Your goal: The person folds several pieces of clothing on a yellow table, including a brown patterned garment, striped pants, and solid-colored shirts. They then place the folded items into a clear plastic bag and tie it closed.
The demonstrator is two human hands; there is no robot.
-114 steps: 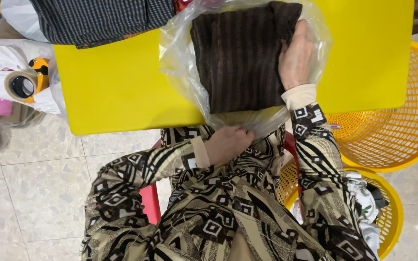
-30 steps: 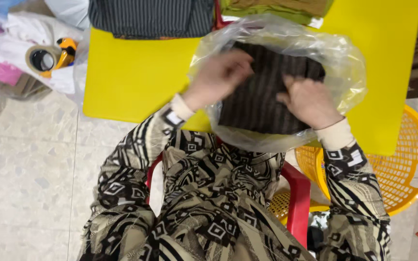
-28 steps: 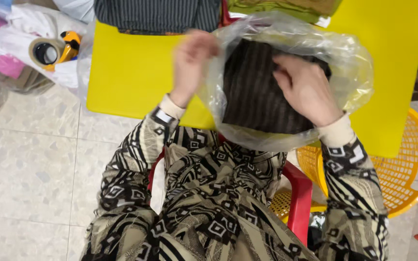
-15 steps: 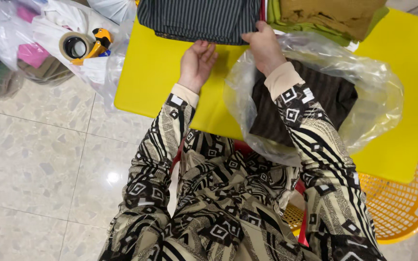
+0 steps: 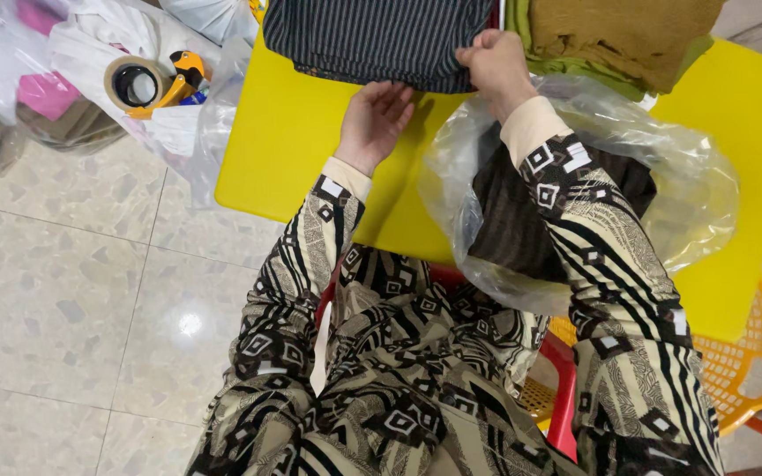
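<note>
Head view: two hands are seen reaching up the frame to the near edge of a dark striped garment (image 5: 377, 40) folded at the top centre of a yellow table (image 5: 297, 145). The left hand (image 5: 374, 123) is held palm down, fingers loosely together and slightly curled, with the fingertips touching the garment's lower hem. The right hand (image 5: 496, 66) is closed in a pinch on the same hem at its right corner, knuckles up. Both forearms are covered by sleeves patterned in black, beige and white.

Under the right forearm, at centre right of the frame, a clear plastic bag (image 5: 663, 185) is laid on the table with a dark brown striped cloth (image 5: 513, 234) inside it; the bag's mouth is turned toward the bottom of the frame and hangs a little over the table edge. At the upper right, an ochre cloth (image 5: 628, 35) is stacked on a green one (image 5: 575, 75), just beside the striped garment.

In the upper left, off the table, a roll of tape (image 5: 134, 85) in a yellow dispenser (image 5: 178, 79) is rested on white plastic bags (image 5: 108, 44), and something pink (image 5: 46, 92) is seen through one of them. At the lower right, a yellow mesh basket (image 5: 747, 353) is partly hidden under the table, and a red chair (image 5: 562, 397) is glimpsed beneath the person. A pale speckled tile floor (image 5: 72, 300) fills the left of the frame.
</note>
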